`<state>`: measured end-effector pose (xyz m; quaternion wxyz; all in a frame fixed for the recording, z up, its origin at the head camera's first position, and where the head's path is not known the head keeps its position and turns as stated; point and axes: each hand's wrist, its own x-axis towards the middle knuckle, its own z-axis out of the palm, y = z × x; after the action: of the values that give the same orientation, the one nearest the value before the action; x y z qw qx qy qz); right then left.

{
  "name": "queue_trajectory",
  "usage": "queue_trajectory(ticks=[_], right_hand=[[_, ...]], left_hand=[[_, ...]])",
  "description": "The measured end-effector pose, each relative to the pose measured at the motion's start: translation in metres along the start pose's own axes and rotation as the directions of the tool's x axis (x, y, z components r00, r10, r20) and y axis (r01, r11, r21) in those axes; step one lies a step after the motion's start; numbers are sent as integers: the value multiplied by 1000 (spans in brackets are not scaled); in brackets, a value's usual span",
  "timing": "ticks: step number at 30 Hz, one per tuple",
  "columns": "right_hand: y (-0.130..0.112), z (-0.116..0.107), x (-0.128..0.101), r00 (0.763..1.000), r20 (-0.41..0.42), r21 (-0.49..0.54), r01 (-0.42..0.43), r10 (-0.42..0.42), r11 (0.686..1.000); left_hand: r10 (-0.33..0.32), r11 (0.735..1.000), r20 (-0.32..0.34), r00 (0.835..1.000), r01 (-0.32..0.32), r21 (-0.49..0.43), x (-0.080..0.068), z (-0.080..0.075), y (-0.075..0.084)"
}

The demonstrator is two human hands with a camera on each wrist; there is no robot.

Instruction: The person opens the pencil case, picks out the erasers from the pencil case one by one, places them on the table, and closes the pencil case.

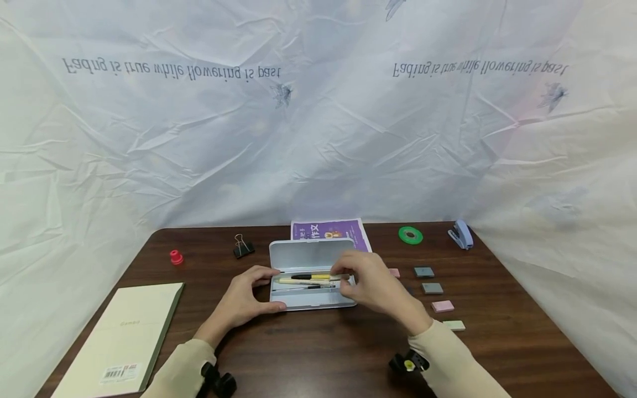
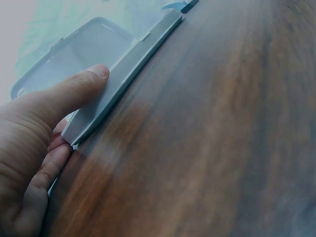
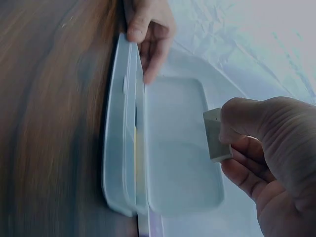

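An open white pencil case lies on the table with its lid tilted back. Inside are a black and yellow pen, a cream-coloured pen and a thinner dark one. My left hand grips the case's left end, thumb along the front wall and fingers round the back corner. Over the right end is my right hand; in the right wrist view it pinches a small pale eraser between thumb and fingers, apart from the case. The head view barely shows that eraser.
Right of the case lie grey erasers, a pink eraser and a pale green one. Behind stand a purple booklet, green tape and a stapler. Leftward are a binder clip, a red cap-like piece and a notebook.
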<state>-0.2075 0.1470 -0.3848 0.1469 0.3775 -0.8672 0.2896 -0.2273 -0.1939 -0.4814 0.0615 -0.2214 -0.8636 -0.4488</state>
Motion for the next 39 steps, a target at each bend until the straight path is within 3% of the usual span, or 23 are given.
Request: queue_trajectory(ticks=[13,21,29,39], right_hand=[[23,-56,-63,986,-149,-99,-85,69,991],[33,-64,-111,970,-212,-131,-152,123,980],[38,-49,-143,971,-167,-103,-191,172,976],[40,-39,-153,974,-57,-68,-225,221,972]], left_hand=[[-12,1000,2,1000,12,17,0,1,1],[-11,1000,3,1000,11,21,0,1,0],[-11,1000,1,1000,11,5,-2,2,-3],[-8,1000,0,1000,8,8,-1,1,-2]])
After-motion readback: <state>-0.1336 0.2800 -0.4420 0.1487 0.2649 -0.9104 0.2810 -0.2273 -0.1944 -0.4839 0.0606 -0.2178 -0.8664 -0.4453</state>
